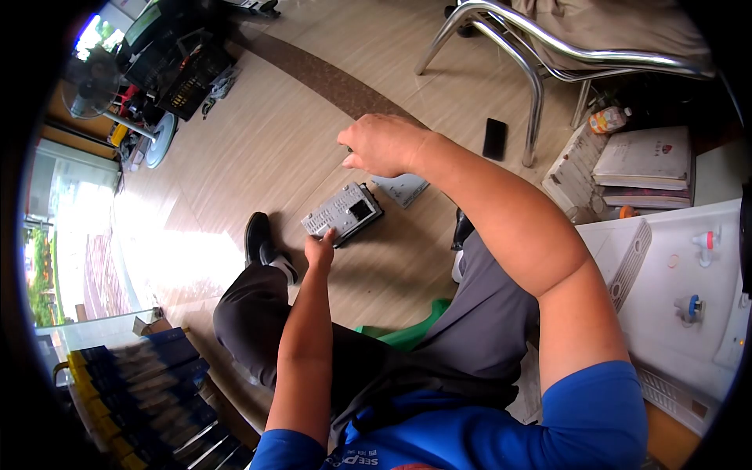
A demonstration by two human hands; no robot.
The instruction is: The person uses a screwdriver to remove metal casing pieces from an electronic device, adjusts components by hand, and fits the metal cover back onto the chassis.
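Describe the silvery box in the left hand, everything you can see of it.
The silvery box is oblong and looks like metal, its broad pale face turned up and dotted with small holes or marks. A dark square patch sits towards one end, and the sides look darker. The left hand grips its near edge, thumb on the upper face. A flat silvery panel lies just beyond it; whether the box rests on the floor is unclear.

We seem to be in a small shop: we see a glass front (86,184) onto daylight and greenery at nine o'clock, a rack of blue-and-yellow goods (149,384) at eight, and a white unit with red and blue taps (670,270) at three.
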